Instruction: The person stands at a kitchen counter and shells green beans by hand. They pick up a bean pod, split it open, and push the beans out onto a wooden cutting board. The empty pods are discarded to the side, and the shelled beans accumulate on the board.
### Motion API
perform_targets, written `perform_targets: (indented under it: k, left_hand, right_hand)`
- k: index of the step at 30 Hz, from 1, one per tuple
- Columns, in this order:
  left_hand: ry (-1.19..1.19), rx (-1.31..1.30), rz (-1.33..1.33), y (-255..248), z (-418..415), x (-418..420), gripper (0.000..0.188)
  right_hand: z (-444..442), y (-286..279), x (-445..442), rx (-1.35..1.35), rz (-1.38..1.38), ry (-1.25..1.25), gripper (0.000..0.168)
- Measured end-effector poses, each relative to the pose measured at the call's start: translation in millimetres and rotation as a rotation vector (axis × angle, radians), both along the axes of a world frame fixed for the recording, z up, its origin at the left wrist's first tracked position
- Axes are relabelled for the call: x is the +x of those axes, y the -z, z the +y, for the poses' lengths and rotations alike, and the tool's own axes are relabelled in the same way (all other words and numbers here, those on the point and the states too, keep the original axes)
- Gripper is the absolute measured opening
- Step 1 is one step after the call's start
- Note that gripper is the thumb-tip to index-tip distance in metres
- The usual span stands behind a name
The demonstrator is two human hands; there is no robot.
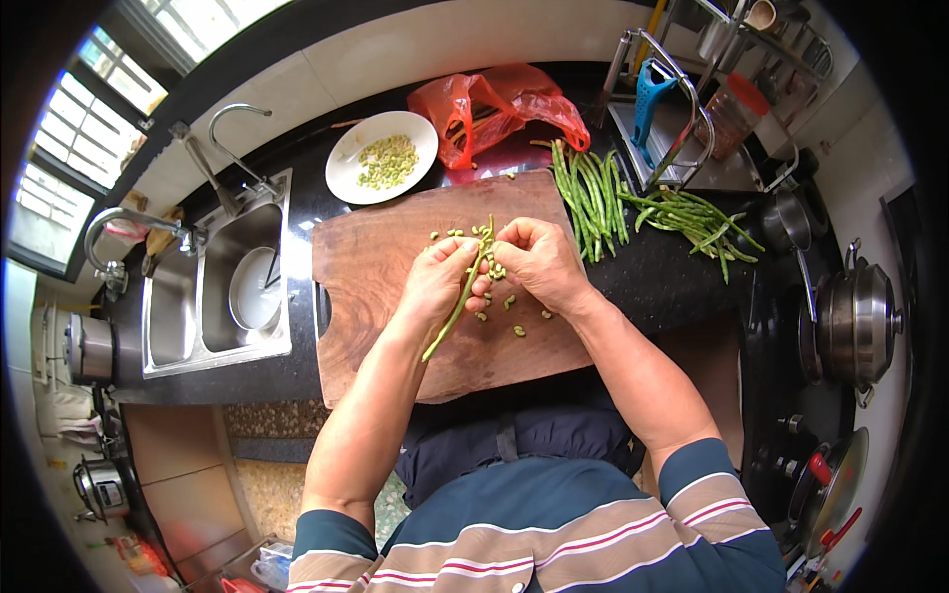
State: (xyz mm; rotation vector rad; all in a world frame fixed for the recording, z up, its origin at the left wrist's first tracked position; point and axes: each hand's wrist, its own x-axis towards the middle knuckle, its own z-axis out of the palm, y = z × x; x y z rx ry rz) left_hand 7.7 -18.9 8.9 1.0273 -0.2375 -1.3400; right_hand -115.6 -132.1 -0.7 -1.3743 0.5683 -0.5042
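Observation:
A long green bean pod point(454, 323) runs slantwise through my left hand point(439, 276), pinched between thumb and fingers, its lower end hanging over my wrist. My right hand point(541, 261) has its thumb and fingertips closed at the upper part of the same pod. Both hands are above a wooden cutting board point(378, 289). Loose shelled green beans point(509, 302) are scattered on the board under and around my fingers. At the board's upper left, a white plate point(345, 174) holds a pile of shelled beans point(388, 161).
Whole pods point(589, 196) lie at the board's upper right, with another bunch point(693, 222) beyond. A red plastic bag point(511, 104) sits behind the board. A metal rack point(697, 118) with a blue peeler point(652, 100) stands back right. The double sink point(222, 296) is left, a steel pot point(860, 326) right.

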Motion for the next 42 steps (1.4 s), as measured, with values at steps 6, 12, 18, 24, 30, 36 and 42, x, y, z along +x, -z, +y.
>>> perform_targets:
  k: [6,12,18,24,30,36,42]
  left_hand:
    - [0.125,0.07,-0.361,-3.4,10.4,5.2,0.017]
    - [0.156,0.103,-0.299,-7.5,19.6,6.1,0.017]
    - [0.094,0.094,-0.334,-0.2,23.5,5.3,0.017]
    - [0.061,0.079,-0.453,3.5,22.8,2.4,0.018]
    - [0.043,0.072,-0.517,5.7,20.3,-3.9,0.017]
    - [0.107,0.036,-0.172,7.3,22.6,6.3,0.018]
    - [0.083,-0.004,-0.053,9.3,20.8,4.7,0.018]
  right_hand:
    - [-2.2,3.9,-1.2,-0.064,0.033,0.028,0.015]
    - [0.1,4.4,2.0,0.11,-0.073,0.028,0.008]
    - [7.9,6.6,3.7,0.187,-0.079,-0.044,0.01]
    - [7.5,6.9,4.6,0.202,-0.023,-0.108,0.011]
    - [8.5,10.0,4.2,0.205,-0.029,-0.07,0.013]
    - [7.4,13.6,6.4,0.311,-0.066,-0.071,0.011]
    - [5.1,6.2,8.0,0.501,-0.103,-0.083,0.007]
